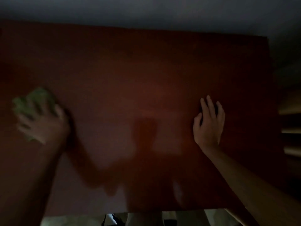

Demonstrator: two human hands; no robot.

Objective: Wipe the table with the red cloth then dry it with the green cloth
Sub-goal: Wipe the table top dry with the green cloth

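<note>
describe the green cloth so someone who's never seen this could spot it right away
Start from the wide reddish-brown table that fills the dim view, then go to its left side, where the blurred left hand presses down. The green cloth is bunched under those fingers. It is the only pale green thing there; the right hand lies flat and bare.

We record the table (146,66) as a dark reddish-brown top, smooth, with a soft sheen that carries shadows and a dull central glow. The green cloth (37,98) reads as soft, crumpled fabric, matt; its weave is lost to blur. Pale slats (291,130) at the right edge look like wood, though we cannot confirm it.
</note>
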